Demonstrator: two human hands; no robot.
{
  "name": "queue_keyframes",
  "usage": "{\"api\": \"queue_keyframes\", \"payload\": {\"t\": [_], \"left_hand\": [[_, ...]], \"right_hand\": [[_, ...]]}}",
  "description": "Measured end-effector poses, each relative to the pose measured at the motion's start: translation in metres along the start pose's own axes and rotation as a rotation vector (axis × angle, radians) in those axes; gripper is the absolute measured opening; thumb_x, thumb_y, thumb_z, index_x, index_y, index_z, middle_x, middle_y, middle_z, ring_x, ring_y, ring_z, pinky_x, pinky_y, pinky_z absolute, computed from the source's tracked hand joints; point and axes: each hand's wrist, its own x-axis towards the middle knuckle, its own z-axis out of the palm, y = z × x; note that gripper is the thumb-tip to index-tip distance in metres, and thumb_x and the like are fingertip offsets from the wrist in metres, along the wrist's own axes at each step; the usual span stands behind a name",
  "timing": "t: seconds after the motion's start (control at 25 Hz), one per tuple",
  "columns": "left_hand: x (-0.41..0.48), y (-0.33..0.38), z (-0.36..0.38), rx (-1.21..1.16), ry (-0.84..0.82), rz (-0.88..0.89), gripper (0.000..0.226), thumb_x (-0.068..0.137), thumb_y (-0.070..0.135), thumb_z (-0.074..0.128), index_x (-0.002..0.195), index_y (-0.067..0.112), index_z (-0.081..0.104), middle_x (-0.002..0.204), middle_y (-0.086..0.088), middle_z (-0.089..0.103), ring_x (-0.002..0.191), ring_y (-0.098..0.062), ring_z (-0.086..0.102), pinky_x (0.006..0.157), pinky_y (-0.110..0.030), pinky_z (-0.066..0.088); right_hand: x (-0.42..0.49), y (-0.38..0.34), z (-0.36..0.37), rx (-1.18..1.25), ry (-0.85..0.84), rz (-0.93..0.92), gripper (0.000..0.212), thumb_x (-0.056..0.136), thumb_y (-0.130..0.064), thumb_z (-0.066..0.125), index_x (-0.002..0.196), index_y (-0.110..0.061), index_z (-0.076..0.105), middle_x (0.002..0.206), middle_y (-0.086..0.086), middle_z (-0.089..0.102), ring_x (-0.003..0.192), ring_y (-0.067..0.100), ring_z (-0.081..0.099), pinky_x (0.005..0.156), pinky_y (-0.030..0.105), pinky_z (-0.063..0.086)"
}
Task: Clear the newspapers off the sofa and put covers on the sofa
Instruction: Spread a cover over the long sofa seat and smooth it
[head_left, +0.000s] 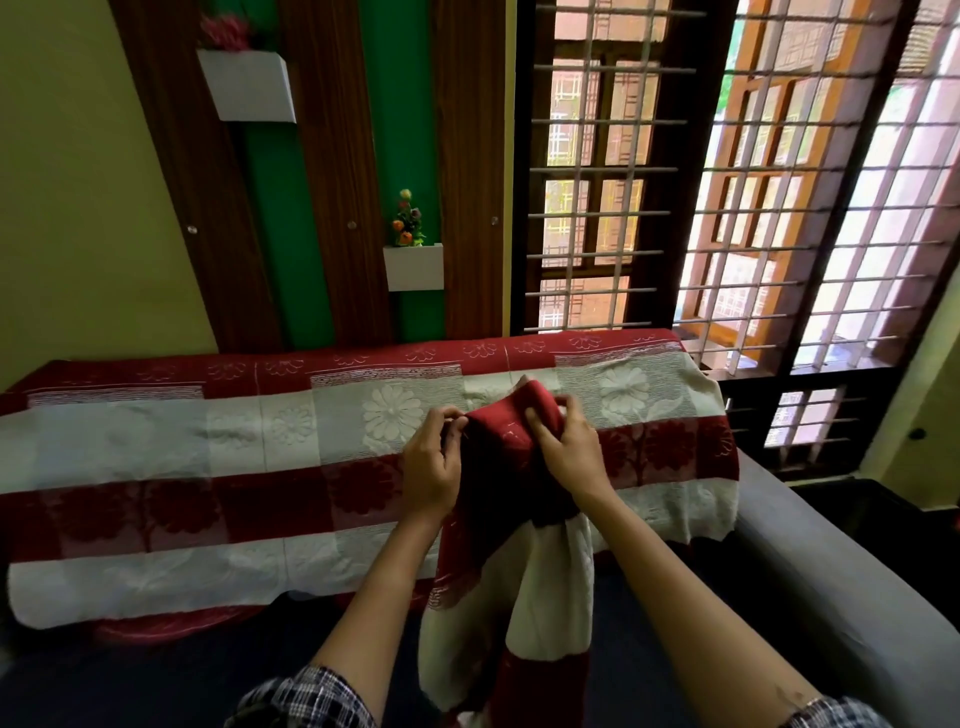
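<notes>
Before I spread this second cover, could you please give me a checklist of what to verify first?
1. Left hand grips the second cover: ok.
2. Right hand grips it as well: ok.
3. Second cover opened out flat: not ok; it hangs bunched between the forearms.
4. First cover lies spread out behind the hands: ok.
5. Seat free of newspapers: cannot tell; none shows, but arms and cloth hide part of it.
6. Armrest bare for covering: ok.
</notes>
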Motion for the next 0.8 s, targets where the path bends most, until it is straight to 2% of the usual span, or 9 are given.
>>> {"api": "queue_keyframes", "payload": {"t": [0.12,0.2,0.28,0.32,0.4,0.52,0.64,0.72,0.8], "left_hand": [[0.006,0.009,-0.002,-0.076,-0.116,0.05,0.016,0.091,0.034,0.039,0.096,0.022,0.049,0.072,0.007,0.054,0.063,-0.001,0.055,0.052,-0.011,0.041],[0.008,0.016,-0.003,-0.126,-0.157,0.054,0.01,0.091,0.032,0.043,0.095,0.025,0.049,0.075,0.005,0.059,0.067,-0.008,0.059,0.055,-0.016,0.045],[0.01,0.022,-0.003,-0.24,-0.17,-0.024,0.004,0.092,0.027,0.054,0.089,0.024,0.053,0.076,0.01,0.061,0.067,-0.008,0.06,0.058,-0.018,0.047],[0.011,0.025,-0.004,-0.331,-0.212,-0.114,0.007,0.088,0.028,0.06,0.086,0.024,0.055,0.076,0.01,0.063,0.067,-0.007,0.061,0.06,-0.02,0.049],[0.012,0.019,-0.008,-0.407,-0.407,-0.32,0.02,0.073,0.034,0.074,0.083,0.023,0.059,0.077,-0.001,0.066,0.07,-0.013,0.064,0.064,-0.028,0.053],[-0.006,-0.011,-0.012,-0.143,-0.726,-0.496,0.029,0.072,0.042,0.073,0.071,0.014,0.061,0.068,-0.002,0.06,0.063,-0.015,0.057,0.06,-0.029,0.044],[-0.025,-0.027,-0.015,-0.325,-0.518,-0.661,0.052,0.079,0.047,0.054,0.092,-0.002,0.064,0.078,-0.01,0.061,0.077,-0.023,0.057,0.065,-0.028,0.043],[-0.009,-0.01,-0.016,-0.4,-0.311,-0.594,0.039,0.09,0.037,0.047,0.101,0.004,0.065,0.087,-0.005,0.067,0.085,-0.02,0.063,0.069,-0.02,0.048],[0.02,0.021,-0.016,-0.372,-0.309,-0.423,0.024,0.094,0.028,0.045,0.094,0.016,0.065,0.084,0.003,0.066,0.081,-0.007,0.064,0.07,-0.018,0.049]], "right_hand": [[-0.003,-0.014,-0.01,0.068,-0.389,-0.221,0.054,0.092,-0.028,0.055,0.139,-0.028,0.03,0.137,-0.008,0.037,0.125,0.005,0.037,0.102,0.02,0.037],[-0.005,-0.021,-0.007,0.044,-0.587,-0.317,0.037,0.095,-0.02,0.051,0.131,-0.019,0.045,0.125,0.0,0.053,0.113,0.01,0.052,0.094,0.025,0.048],[-0.006,-0.02,0.002,-0.064,-0.429,-0.396,0.02,0.095,-0.011,0.049,0.11,-0.002,0.058,0.099,0.012,0.064,0.089,0.023,0.062,0.079,0.042,0.052],[-0.006,-0.017,0.006,-0.081,-0.3,-0.426,0.017,0.095,-0.008,0.048,0.104,0.002,0.059,0.091,0.013,0.065,0.082,0.025,0.063,0.074,0.042,0.053],[-0.006,-0.015,0.007,-0.067,-0.067,-0.481,0.015,0.093,-0.003,0.049,0.1,0.004,0.06,0.081,0.004,0.064,0.069,0.013,0.062,0.063,0.025,0.052],[0.004,-0.023,-0.011,0.119,0.202,-0.432,0.016,0.094,-0.001,0.046,0.097,0.006,0.06,0.071,-0.006,0.055,0.054,-0.004,0.053,0.049,0.01,0.042],[0.023,-0.021,-0.043,0.152,0.41,-0.234,0.018,0.096,-0.01,0.048,0.098,0.004,0.058,0.076,0.008,0.059,0.06,0.002,0.052,0.052,0.021,0.042],[0.028,-0.014,-0.056,-0.107,0.183,-0.169,0.035,0.089,-0.022,0.061,0.12,-0.008,0.053,0.114,0.01,0.054,0.1,0.014,0.053,0.082,0.026,0.044],[0.023,-0.014,-0.048,-0.259,-0.301,-0.28,0.07,0.078,-0.039,0.07,0.138,-0.031,0.036,0.144,0.001,0.034,0.13,0.016,0.033,0.105,0.035,0.031]]}}
